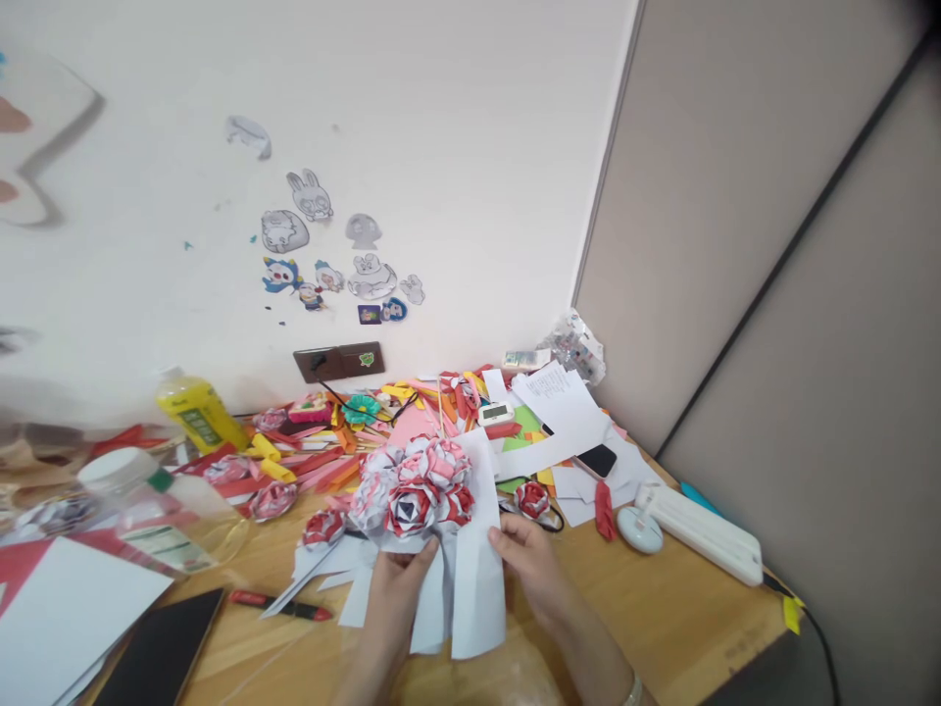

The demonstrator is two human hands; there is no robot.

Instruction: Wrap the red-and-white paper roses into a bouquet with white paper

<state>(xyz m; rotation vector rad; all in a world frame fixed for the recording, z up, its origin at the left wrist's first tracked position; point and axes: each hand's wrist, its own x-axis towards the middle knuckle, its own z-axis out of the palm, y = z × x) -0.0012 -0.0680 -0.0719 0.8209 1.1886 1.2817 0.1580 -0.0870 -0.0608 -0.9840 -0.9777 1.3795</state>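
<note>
A bunch of red, pink and white paper roses [419, 485] is held over the wooden table, with white paper around its lower part. My left hand [399, 588] is closed around the base of the bunch, thumb on the white paper. At the bunch's right side stands a long white paper strip [477, 579], its right edge pinched between the thumb and fingers of my right hand [525, 554]. White paper strips hang below the flowers. Loose red-and-white roses lie to the left [323, 528] and right [532, 498] of the bunch.
Colored paper scraps [330, 466] cover the table's back. On the left are a clear jar [166, 510], a yellow bottle [200, 412], white sheets [80, 618] and a red marker [279, 605]. A phone [595, 459] and a long white device [702, 532] lie right.
</note>
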